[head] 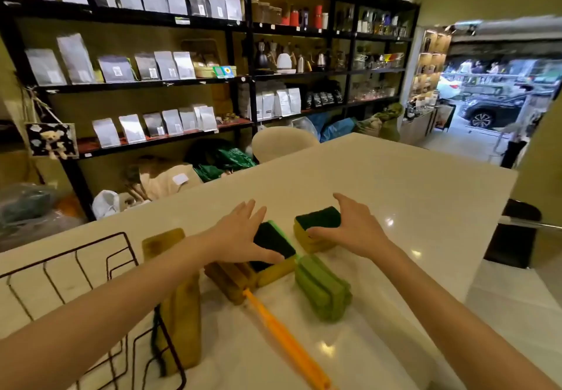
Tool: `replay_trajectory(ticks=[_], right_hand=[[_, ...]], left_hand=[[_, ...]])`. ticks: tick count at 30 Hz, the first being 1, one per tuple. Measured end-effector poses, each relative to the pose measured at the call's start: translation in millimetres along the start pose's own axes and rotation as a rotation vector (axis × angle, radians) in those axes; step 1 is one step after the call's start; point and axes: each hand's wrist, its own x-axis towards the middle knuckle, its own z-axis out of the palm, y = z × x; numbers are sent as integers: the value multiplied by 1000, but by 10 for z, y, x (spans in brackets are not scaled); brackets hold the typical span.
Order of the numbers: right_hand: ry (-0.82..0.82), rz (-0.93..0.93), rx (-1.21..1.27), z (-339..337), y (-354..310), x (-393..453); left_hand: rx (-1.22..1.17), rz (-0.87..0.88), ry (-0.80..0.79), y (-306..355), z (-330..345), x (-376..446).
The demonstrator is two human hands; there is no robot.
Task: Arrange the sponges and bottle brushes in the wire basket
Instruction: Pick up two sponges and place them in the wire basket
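On the white table, my left hand (240, 237) rests on a sponge with a dark green scouring face (272, 242), fingers spread over its near left side. My right hand (349, 228) grips a yellow sponge stack with a dark green top (317, 224) from the right. A green bottle brush head (322, 286) lies in front of them. An orange-handled brush (282, 338) with a yellowish-brown sponge head (231, 280) lies diagonally towards me. The black wire basket (91, 265) stands at the left, with yellow sponges (179, 313) leaning at its right edge.
Another yellow sponge (162, 243) lies behind the basket. A beige chair back (281, 145) stands at the table's far side, a black chair (517, 231) at its right. Black shelves (249, 76) with bags and kettles fill the wall behind.
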Motion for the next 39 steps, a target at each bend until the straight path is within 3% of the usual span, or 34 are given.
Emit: replay_trajectory(ticks=[7,11,16,22,28,39], right_hand=[[-67,150,-122,178,-22,84],[-21,145,-240,229,-57,119],[-36,136,-129,146,-85,196],[21,-87,137,-96,-316,270],[19,-345,273,-230,-780,239],[-255,-726,327,124,-1833,-59]], left_hand=[[9,-11,-114,16,108,124],[-5,-10,-90,-1,111,166],[-44,-28,-22,19,57,145],[-153,1,201,-2,-304,-17],[-142,10,265,-251,-635,-490],[-114,-219,322,-989,-723,-1766]])
